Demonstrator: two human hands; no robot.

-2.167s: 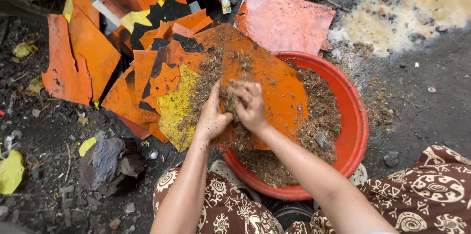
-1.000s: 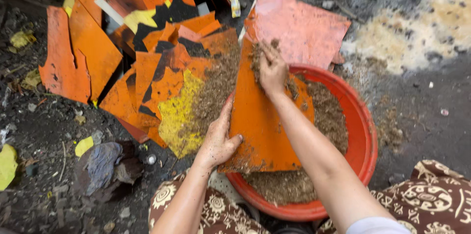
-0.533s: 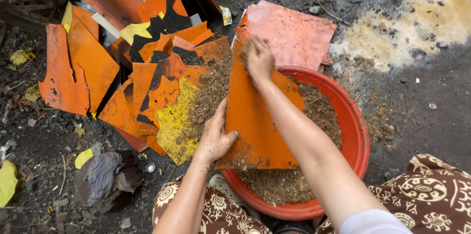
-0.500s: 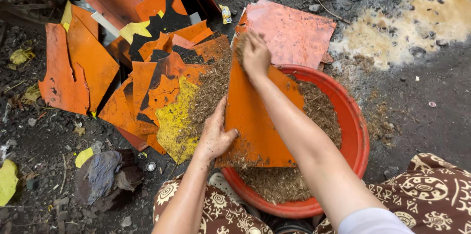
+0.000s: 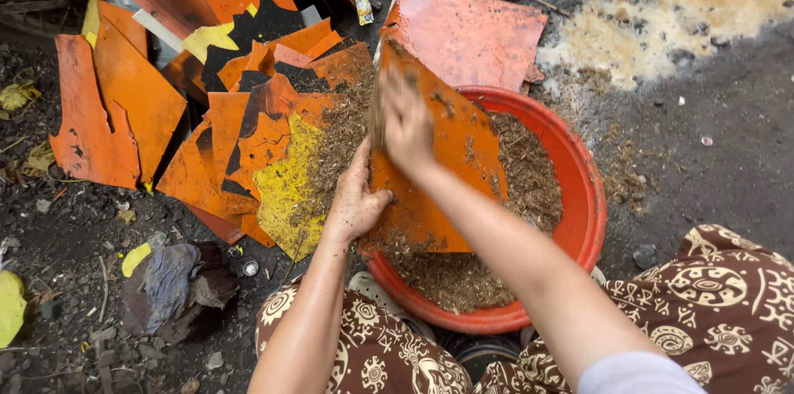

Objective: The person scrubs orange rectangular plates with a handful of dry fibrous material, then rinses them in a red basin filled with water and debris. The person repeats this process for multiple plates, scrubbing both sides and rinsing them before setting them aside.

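Dark, littered ground is lying underneath. Left hand (image 5: 357, 200) is gripping the lower edge of an orange sheet (image 5: 442, 167), fingers clamped, holding it tilted over a red basin (image 5: 583, 195) of brown debris. Right hand (image 5: 405, 121), blurred, is pressing flat on the sheet's upper face; other orange scraps (image 5: 116, 113) are lying left.

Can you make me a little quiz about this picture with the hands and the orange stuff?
1. True or false: the red basin holds brown crumbly material.
2. Which hand grips the lower left edge of the orange sheet tilted over the basin: A the left hand, B the right hand?
3. Fill in: left of the basin lies a pile of orange, yellow and ____ sheet pieces.

Key: 1 true. 2 A; the right hand lies flat on the sheet's face, near its top. 3 black.
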